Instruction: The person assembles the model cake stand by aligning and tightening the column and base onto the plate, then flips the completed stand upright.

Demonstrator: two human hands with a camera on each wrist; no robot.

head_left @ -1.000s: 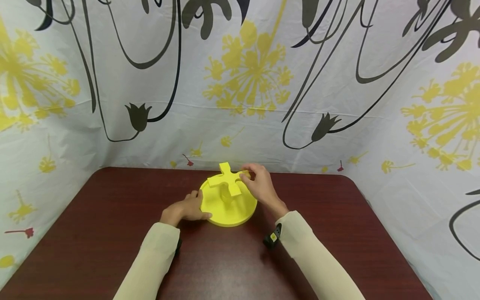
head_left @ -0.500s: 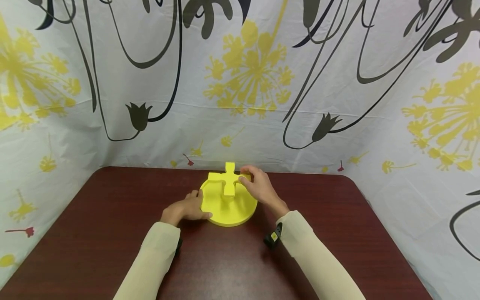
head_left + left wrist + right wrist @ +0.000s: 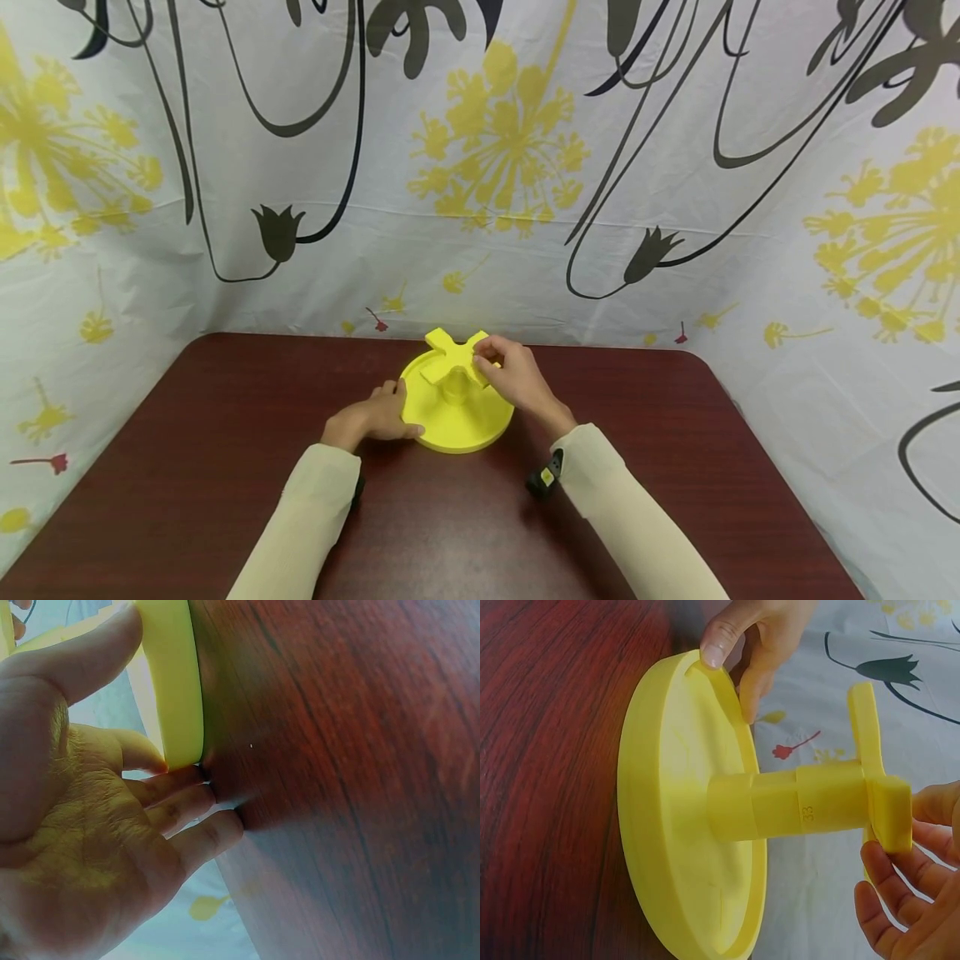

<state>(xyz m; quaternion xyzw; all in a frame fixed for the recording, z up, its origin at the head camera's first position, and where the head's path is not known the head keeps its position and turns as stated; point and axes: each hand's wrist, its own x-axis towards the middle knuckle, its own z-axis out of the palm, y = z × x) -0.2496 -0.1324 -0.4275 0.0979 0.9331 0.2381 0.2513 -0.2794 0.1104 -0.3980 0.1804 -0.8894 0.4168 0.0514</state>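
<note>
A yellow round base [image 3: 459, 432] with a raised rim sits near the table's back edge. From its middle rises a thick cylindrical stem [image 3: 780, 804] with small digits marked on it, topped by a yellow four-armed cross handle [image 3: 454, 357]. My left hand [image 3: 375, 415] holds the base's left rim, thumb and index finger against it; in the left wrist view its other fingers [image 3: 202, 836] reach down to the tabletop. My right hand [image 3: 519, 377] grips an arm of the cross handle at the right. In the right wrist view its fingertips [image 3: 881, 866] touch that arm.
The dark red-brown wooden table [image 3: 450, 533] has rounded back corners. White sheeting [image 3: 315, 275] printed with grey and yellow flowers hangs behind and at both sides. A black band with a small device [image 3: 545, 475] sits at the right wrist.
The cross handle has turned between frames, its arms now lying diagonally. My right hand has shifted slightly with it. The round base and my left hand stay in place.
</note>
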